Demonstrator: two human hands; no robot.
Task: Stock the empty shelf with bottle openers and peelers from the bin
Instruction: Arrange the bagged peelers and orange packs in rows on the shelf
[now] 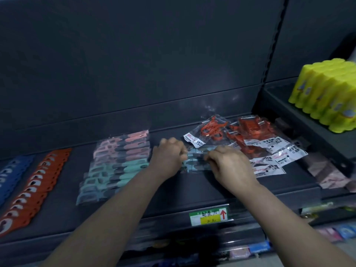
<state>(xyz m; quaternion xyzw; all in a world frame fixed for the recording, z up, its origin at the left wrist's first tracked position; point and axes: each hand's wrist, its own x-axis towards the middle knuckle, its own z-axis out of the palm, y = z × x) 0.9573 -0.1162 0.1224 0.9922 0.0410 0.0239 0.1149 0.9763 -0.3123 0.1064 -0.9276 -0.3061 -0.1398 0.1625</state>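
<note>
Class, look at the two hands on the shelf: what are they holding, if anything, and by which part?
Both hold a small stack of teal bagged peelers: left hand at its left end, right hand at its right end.

We see both hands on the dark shelf [192,191]: left hand [167,157] and right hand [230,164] pinch a small stack of teal bagged peelers [196,160], between the pink-and-teal peeler row [117,166] and red bagged peelers [248,139].

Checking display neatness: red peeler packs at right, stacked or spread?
Spread. The red peeler packs lie fanned and overlapping loosely, labels pointing different ways.
</note>
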